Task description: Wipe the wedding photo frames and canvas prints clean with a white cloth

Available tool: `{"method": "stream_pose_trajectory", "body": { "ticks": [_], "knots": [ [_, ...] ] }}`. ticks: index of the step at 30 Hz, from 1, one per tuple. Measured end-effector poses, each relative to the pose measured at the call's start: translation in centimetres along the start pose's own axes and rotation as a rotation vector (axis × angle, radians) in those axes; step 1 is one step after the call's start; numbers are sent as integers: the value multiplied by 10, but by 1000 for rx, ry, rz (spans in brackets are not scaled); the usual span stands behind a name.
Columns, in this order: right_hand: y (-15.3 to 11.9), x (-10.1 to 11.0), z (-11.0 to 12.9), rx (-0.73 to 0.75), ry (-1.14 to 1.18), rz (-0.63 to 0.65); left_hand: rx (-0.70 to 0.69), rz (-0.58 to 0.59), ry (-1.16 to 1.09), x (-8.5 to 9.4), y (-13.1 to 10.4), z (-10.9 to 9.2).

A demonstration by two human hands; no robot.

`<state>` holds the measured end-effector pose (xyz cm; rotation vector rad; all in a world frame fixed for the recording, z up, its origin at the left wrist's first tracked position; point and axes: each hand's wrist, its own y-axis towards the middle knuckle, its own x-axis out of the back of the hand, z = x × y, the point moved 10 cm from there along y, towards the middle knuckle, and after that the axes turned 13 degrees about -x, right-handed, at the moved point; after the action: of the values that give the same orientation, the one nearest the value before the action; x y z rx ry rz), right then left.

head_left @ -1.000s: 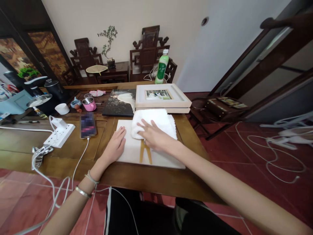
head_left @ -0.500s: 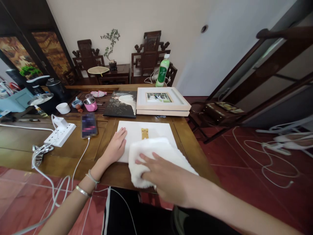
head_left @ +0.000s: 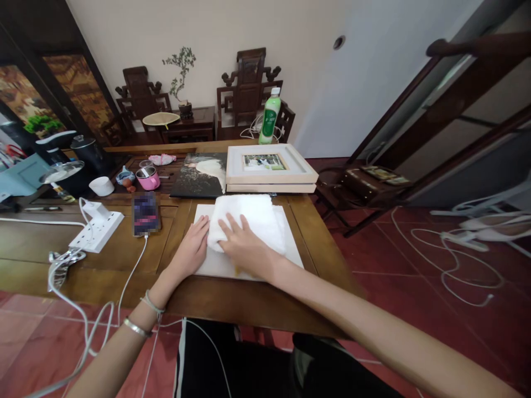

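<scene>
A flat white board [head_left: 295, 255] lies on the wooden table near its front edge. My left hand [head_left: 194, 247] rests flat on the board's left edge, fingers stretched out, holding nothing. Under my right hand [head_left: 244, 243] is a folded white towel [head_left: 259, 213], gripped and pressed against the upper part of the board. Its fingers are spread over the cloth, with part of the grip hidden. Most of the board's gold bear-shaped figure is covered; only a blurred yellow bit shows below my right wrist.
Behind the board lie a dark picture panel [head_left: 194, 182] and stacked pale frames [head_left: 298, 171], with a green bottle [head_left: 270, 116] beyond. To the left are a phone [head_left: 146, 214], a white power strip [head_left: 96, 231], a pink cup [head_left: 148, 179] and loose cables.
My right hand has pushed the towel away from me, from the board's front edge to its far part, covering the bear figure. My left hand has stayed on the board's left edge.
</scene>
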<state>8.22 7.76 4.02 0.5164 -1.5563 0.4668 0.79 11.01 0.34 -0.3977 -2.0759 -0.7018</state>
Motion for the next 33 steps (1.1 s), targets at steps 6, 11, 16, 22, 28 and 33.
{"method": "stream_pose_trajectory", "body": {
  "ticks": [6, 11, 16, 22, 28, 33],
  "knots": [
    [-61, 13, 46, 193, 103, 219, -5, -12, -14, 2, -1, 0],
    [-87, 31, 56, 301, 261, 297, -25, -23, -30, 2, -2, -1],
    [-62, 29, 16, 146, 374, 330, -2, -23, -31, 1, -2, 2],
    [-1, 12, -35, -189, 233, 143, 115, -52, -193, 8, -1, 8],
    [16, -3, 3, -193, 160, -4, 223, -144, -352, 15, -4, 15],
    [-21, 8, 53, 99, 159, -8, 306, -199, -465, 13, -8, 24]
  ]
}}
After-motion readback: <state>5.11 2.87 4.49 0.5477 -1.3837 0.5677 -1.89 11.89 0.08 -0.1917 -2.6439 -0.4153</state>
